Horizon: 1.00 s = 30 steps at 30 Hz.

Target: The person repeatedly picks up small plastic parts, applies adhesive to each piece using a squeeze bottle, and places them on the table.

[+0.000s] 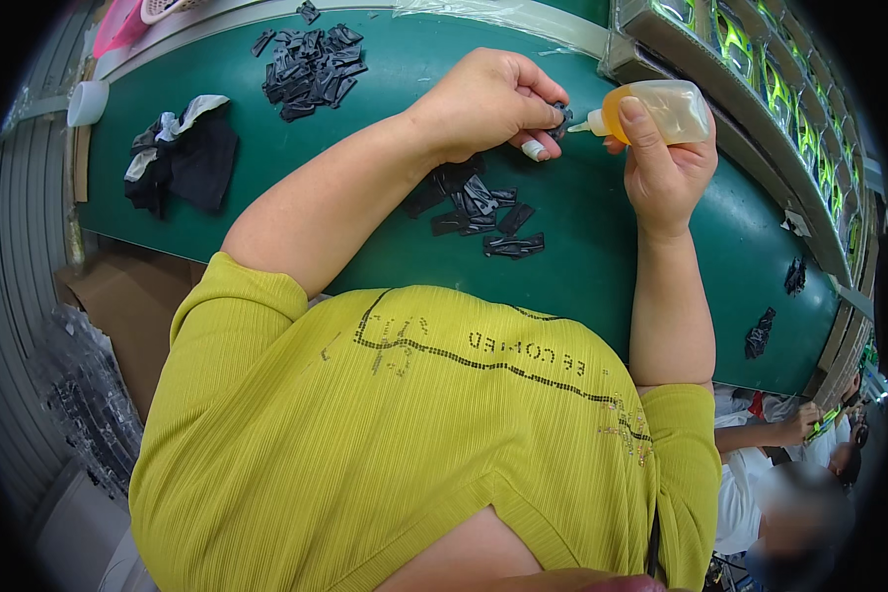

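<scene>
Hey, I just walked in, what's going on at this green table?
A person is working with both bare hands. The left hand pinches a small black piece, while the right hand holds a squeeze bottle of amber liquid, its nozzle pointed at the piece. Whether the tip touches it is hard to tell. Loose black pieces lie on the green table near the hands, with a larger pile toward the far left.

Green table [582, 247]: surface contents

Far side, left of centre: dense pile of small black pieces [311, 74]. Middle: looser scatter of similar pieces [480, 194]. Left end: crumpled black-and-white cloth [202, 166]. Right end: two small black bunches [759, 333], near each other.
</scene>
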### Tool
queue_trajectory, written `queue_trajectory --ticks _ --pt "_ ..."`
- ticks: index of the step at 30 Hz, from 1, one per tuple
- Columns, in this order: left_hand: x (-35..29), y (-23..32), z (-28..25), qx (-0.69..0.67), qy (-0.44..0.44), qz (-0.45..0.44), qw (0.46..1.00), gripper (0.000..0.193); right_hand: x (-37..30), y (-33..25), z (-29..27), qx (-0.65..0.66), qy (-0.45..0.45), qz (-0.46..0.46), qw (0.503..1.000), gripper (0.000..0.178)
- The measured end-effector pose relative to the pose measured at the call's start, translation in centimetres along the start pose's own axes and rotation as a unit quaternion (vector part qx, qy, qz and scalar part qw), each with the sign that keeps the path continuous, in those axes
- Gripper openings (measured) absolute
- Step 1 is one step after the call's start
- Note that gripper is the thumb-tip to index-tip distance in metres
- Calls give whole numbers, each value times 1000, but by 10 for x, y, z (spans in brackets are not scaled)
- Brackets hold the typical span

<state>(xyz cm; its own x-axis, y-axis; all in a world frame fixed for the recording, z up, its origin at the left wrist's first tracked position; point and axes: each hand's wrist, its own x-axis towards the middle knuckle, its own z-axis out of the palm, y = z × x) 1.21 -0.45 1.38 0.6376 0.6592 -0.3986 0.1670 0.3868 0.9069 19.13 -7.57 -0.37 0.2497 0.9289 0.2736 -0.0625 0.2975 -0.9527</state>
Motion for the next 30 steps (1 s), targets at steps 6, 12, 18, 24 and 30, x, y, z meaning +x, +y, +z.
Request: queue_trajectory --ticks 6,12,18,24,30 --pt "2 -1 -1 -2 -3 0 1000 27 1 -2 4 -20 -6 -6 1000 27" --pt "6 -3 -5 -21 0 -2 1000 28 18 -1 -3 151 86 15 985 17" --pt "17 4 -20 -59 81 62 993 29 13 -2 -11 186 115 49 975 14" --pt "62 42 -77 77 287 182 937 30 13 -2 -4 190 105 59 974 13" --pt "49 26 -67 391 368 281 795 24 17 5 -14 188 91 52 977 14"
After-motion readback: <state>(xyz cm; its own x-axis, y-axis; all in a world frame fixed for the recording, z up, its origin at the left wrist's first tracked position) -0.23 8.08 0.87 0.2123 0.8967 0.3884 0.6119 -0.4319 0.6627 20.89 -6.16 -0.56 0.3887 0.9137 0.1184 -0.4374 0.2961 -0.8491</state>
